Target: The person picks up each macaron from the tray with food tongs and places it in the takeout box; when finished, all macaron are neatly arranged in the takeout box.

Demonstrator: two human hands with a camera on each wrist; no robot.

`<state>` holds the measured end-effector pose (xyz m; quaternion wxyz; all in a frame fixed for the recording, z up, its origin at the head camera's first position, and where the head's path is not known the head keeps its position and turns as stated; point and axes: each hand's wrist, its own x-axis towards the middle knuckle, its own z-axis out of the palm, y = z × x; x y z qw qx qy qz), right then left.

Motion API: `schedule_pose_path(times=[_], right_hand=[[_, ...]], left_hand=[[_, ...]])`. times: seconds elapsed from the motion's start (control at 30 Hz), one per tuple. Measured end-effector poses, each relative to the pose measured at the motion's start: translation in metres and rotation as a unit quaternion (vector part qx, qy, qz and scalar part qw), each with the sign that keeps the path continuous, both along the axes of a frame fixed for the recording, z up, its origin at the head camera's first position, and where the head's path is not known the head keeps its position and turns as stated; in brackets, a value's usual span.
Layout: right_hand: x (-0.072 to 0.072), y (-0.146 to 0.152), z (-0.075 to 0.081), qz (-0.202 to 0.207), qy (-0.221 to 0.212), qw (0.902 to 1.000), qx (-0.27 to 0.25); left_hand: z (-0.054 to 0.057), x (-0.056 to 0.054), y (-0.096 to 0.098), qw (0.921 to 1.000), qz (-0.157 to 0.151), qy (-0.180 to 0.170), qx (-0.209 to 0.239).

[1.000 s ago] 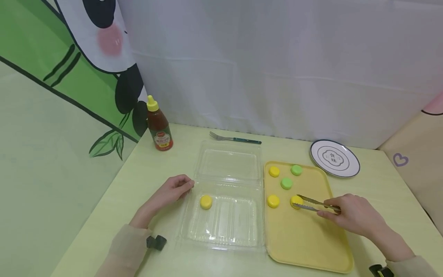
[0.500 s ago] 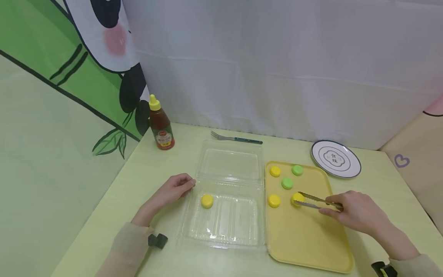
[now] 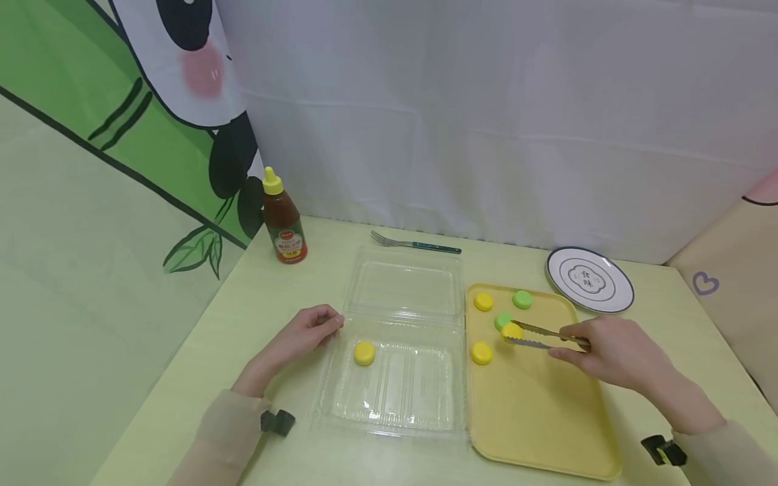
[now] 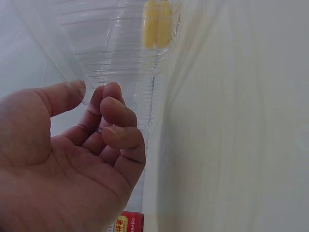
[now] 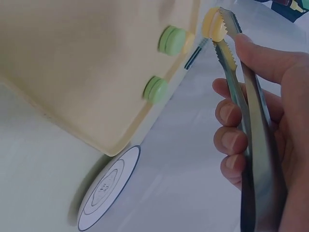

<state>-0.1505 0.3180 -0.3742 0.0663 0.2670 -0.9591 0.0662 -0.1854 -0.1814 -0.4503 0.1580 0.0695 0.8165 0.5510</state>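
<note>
My right hand (image 3: 620,351) grips metal tongs (image 5: 256,140), whose serrated tips pinch a yellow macaron (image 5: 215,24). In the head view that macaron hangs over the yellow tray (image 3: 541,418), overlapping a green macaron (image 3: 503,320). Two more yellow macarons lie on the tray at its left side, and a second green macaron (image 3: 523,299) sits near the back. My left hand (image 3: 313,329) pinches the left edge of a clear plastic container (image 3: 395,428), thumb and fingertips at its rim in the left wrist view. One yellow macaron (image 3: 365,353) rests inside the container.
The container's clear lid (image 3: 406,287) lies unfolded behind it. Farther back is a fork (image 3: 419,245) with a green handle. A sauce bottle (image 3: 285,226) stands at the back left. A white plate (image 3: 589,278) sits beside the tray's back right corner.
The right hand has lifted the yellow macaron with the tongs and moved it back and slightly left above the tray. My left hand holds its place at the container's edge.
</note>
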Motion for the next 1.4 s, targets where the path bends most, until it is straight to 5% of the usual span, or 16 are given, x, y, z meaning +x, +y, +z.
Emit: schedule_pose_path(times=[0.23,0.57,1.4], right_hand=[[-0.008,-0.015,0.008,0.039,0.047,0.9981,-0.002],[-0.018,-0.045,0.019,0.062,0.029,0.9976,-0.009],[-0.032,-0.131,0.001,0.168,-0.001,0.9857,-0.012]], left_hand=[[-0.003,-0.002,0.0,1.0,0.003,-0.004,-0.008],[-0.003,-0.001,-0.001,1.0,0.001,-0.005,-0.002],[-0.002,-0.002,0.0,0.9998,0.009,-0.012,-0.016]])
